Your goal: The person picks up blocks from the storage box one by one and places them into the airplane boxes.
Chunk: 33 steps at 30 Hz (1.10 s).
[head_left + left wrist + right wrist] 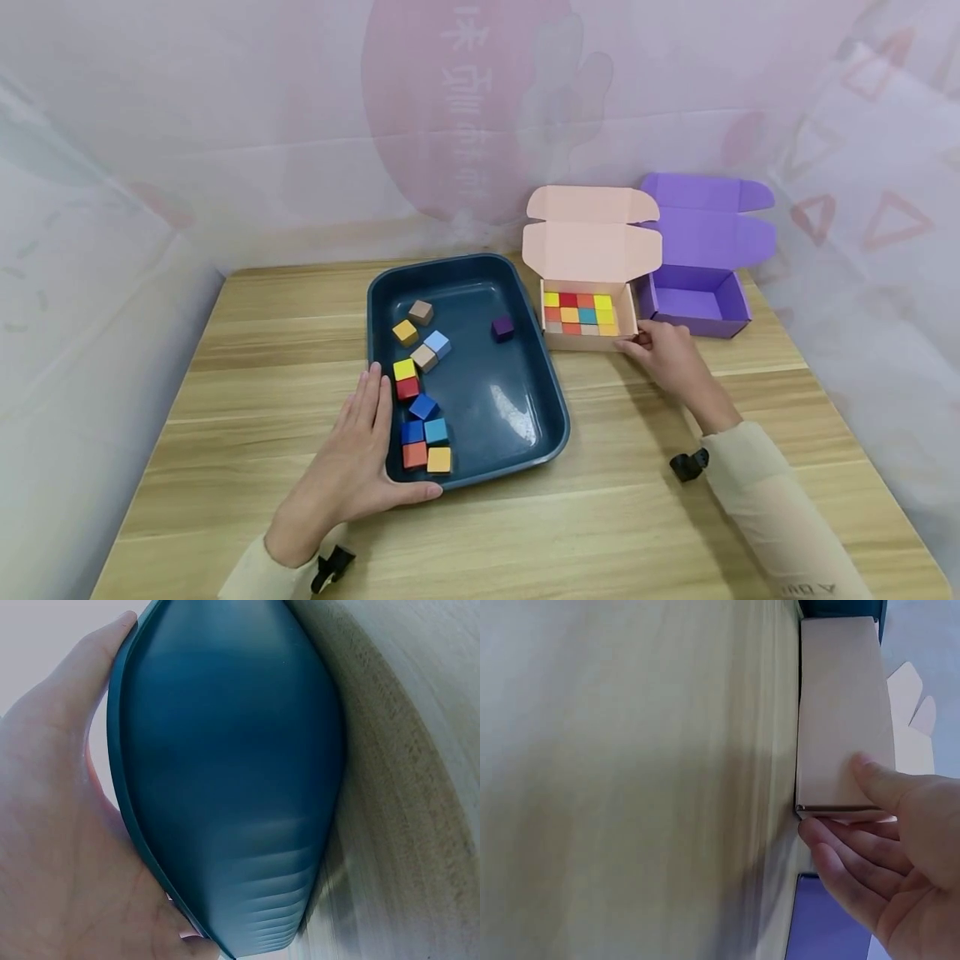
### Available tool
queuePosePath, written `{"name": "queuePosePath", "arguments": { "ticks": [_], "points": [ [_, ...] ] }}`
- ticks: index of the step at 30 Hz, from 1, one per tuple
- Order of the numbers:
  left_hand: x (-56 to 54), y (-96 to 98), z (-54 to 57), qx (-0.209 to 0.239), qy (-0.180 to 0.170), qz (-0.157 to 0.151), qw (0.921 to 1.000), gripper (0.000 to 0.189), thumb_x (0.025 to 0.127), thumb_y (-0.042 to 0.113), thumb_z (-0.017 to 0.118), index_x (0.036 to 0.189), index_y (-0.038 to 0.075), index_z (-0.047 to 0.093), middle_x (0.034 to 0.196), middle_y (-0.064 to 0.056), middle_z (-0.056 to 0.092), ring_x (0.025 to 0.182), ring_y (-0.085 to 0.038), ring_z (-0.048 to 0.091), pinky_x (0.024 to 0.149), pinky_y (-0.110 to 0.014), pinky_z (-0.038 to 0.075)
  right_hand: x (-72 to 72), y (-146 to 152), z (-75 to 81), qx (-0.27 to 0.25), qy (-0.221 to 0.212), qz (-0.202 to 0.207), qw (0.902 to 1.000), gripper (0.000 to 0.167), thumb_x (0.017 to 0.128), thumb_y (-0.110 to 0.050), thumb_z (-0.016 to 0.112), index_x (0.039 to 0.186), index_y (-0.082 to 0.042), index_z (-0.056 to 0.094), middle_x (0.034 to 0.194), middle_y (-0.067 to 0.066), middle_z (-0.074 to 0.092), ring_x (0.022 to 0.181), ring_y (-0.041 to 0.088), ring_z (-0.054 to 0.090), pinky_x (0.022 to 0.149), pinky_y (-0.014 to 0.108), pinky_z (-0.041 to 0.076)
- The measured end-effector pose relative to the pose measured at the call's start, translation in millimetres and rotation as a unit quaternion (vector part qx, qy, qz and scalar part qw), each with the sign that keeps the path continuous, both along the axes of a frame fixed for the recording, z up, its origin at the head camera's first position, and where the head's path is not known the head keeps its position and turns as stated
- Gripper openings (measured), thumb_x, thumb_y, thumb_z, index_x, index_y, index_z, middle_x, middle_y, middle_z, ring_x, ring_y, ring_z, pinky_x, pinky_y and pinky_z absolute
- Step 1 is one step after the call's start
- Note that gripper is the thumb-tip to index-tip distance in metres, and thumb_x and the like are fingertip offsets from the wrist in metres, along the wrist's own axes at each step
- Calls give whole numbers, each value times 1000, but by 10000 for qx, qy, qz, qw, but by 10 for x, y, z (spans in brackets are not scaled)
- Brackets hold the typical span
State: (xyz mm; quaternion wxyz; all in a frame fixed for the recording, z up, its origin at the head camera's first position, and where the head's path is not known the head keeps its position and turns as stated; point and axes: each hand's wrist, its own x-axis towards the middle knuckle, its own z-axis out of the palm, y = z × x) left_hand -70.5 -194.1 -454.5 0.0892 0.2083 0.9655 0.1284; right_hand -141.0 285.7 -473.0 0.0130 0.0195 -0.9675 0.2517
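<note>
My left hand (352, 454) rests on the near-left corner of a dark blue tray (558, 417), fingers straight along its left rim and thumb along the front rim. The left wrist view shows the tray's outer wall (225, 750) beside that hand. My right hand (671, 354) holds the front right corner of a peach cardboard box (588, 342). In the right wrist view the thumb presses the box's front face (844, 705) while the fingers lie against its side. Rows of coloured cubes (570, 316) fill much of this box, whose lid stands open.
Several loose cubes (423, 407) lie along the tray's left side, and a dark purple cube (502, 328) sits farther right. A purple box (701, 321) with a raised lid stands right of the peach one. All rest on a wooden table (262, 375) before a printed cloth backdrop.
</note>
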Motion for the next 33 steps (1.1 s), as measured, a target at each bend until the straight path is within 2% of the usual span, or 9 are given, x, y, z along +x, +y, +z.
{"name": "queuePosePath", "arguments": {
  "ticks": [3,5,11,16,24,29,33],
  "points": [
    [-6,-2,-3,6,-12,-4,10000,153,65,100,61,168,-2,12,179,-21,0,165,-44,7,130,-65,23,-70,-50,-3,26,-28,-37,10000,32,100,-33,74,91,-2,72,77,13,77,64,19,59,62,38,51],
    [-9,-2,-3,18,-24,-1,10000,154,65,100,61,168,-2,12,178,-21,0,165,-44,7,130,-65,23,-122,-82,-1,24,-67,-74,9999,33,100,-33,74,96,0,74,79,15,77,67,21,60,65,39,52],
    [-9,1,-12,18,-19,-2,10000,154,64,101,61,168,-2,12,178,-22,1,165,-44,8,130,-65,23,-274,-172,38,96,-241,-257,9993,35,102,-32,72,85,-1,68,68,9,59,67,24,49,60,34,40],
    [-1,-4,-21,4,29,-18,10000,154,64,101,60,168,-2,12,179,-21,1,165,-44,9,130,-64,24,-381,-223,55,167,-331,-327,9988,36,103,-31,70,82,-2,69,67,6,54,66,23,47,60,32,38],
    [2,-1,-28,50,-70,-18,10000,154,64,101,60,169,0,9,179,-20,-1,165,-44,8,130,-65,23,-585,-230,35,15,-482,-419,9980,35,104,-30,69,96,4,75,68,7,53,66,22,46,59,33,38],
    [4,5,-36,29,-100,-33,9999,154,64,102,59,168,-1,10,179,-20,0,165,-44,9,130,-64,23,-683,-182,6,68,-376,-492,9981,32,104,-26,69,110,4,78,88,20,73,75,27,54,70,39,46],
    [14,-4,-41,18,-117,-20,9999,154,64,102,59,168,-1,11,179,-21,1,165,-45,9,130,-64,23,-725,-190,-10,45,-327,-514,9981,32,105,-25,67,114,4,78,104,26,77,82,30,61,76,45,51]
  ]
}}
